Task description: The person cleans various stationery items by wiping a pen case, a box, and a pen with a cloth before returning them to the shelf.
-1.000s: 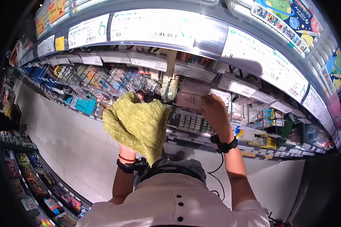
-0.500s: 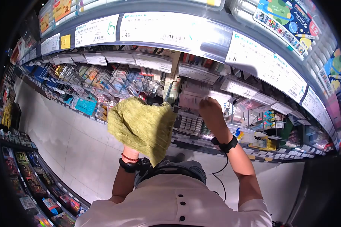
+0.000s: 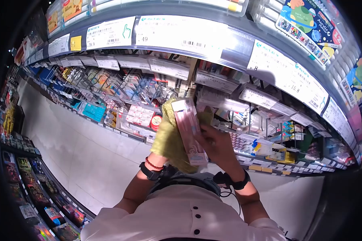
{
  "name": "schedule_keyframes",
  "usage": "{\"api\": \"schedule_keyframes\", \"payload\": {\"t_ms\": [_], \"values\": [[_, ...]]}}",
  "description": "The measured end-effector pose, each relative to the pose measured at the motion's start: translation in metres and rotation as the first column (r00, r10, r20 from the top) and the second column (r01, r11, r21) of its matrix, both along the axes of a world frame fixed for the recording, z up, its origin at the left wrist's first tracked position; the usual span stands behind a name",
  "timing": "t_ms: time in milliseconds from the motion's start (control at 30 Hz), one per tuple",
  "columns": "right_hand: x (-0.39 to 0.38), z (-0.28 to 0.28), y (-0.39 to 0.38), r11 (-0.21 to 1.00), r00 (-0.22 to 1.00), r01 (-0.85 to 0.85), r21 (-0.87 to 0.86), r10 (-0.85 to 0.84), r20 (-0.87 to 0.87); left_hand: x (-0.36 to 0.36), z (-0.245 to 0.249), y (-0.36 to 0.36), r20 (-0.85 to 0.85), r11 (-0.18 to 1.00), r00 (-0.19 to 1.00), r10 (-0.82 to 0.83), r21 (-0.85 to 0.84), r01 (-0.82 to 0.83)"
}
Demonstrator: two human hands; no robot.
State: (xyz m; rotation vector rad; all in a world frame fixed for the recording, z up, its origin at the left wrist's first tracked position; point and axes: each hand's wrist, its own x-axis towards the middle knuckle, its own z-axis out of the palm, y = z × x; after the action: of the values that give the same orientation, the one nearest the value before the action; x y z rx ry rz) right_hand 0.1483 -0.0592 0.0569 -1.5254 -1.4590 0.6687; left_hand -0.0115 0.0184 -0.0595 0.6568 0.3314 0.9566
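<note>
Between my hands is a long, slim pink pack (image 3: 185,126) with a clear window at the top and a small cartoon figure near its bottom. Its right side is pinched by the fingers of my right hand (image 3: 220,146), which wears a black wristband. A yellow-green fluffy cloth (image 3: 167,138) covers my left hand (image 3: 157,159) down to the wrist, hiding the fingers. The cloth lies behind the pack and against its left side.
A shelf edge with price labels (image 3: 181,34) crosses the view in front of me. Lower racks hold small packaged goods, including red-and-white boxes (image 3: 140,115). Tiled floor (image 3: 80,148) and another display (image 3: 40,193) lie to the left.
My right hand has come back from the shelf toward my body and now grips the pink pack. The cloth on my left hand has moved right, against the pack.
</note>
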Motion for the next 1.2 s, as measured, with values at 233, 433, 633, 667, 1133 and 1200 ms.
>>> {"api": "schedule_keyframes", "payload": {"t_ms": [233,433,633,667,1133,1200], "values": [[0.06,-0.036,-0.018,0.922,0.809,0.376,-0.09,-0.375,-0.452,0.011,0.042,-0.015,0.043,0.954,0.986,-0.161,-0.25,0.167],[0.078,-0.081,-0.007,0.965,0.543,-0.263,-0.016,0.134,-0.829,0.022,0.058,-0.024,0.068,0.925,0.953,-0.296,-0.228,0.303],[0.067,-0.074,-0.002,0.946,0.492,-0.31,0.094,0.244,-0.836,0.048,0.07,-0.028,0.078,0.911,0.913,-0.401,-0.069,0.406],[0.067,-0.073,-0.007,0.955,0.332,-0.24,0.172,0.247,-0.91,0.053,0.071,-0.029,0.04,0.921,0.923,-0.382,-0.067,0.384],[0.089,-0.055,-0.037,0.896,0.569,0.324,-0.305,-0.442,-0.694,0.113,0.074,-0.061,-0.548,0.7,0.818,-0.174,0.516,0.494],[0.086,-0.052,-0.041,0.849,0.482,0.47,-0.241,-0.476,-0.736,0.118,0.078,-0.069,-0.61,0.648,0.787,-0.09,0.565,0.512]]}}
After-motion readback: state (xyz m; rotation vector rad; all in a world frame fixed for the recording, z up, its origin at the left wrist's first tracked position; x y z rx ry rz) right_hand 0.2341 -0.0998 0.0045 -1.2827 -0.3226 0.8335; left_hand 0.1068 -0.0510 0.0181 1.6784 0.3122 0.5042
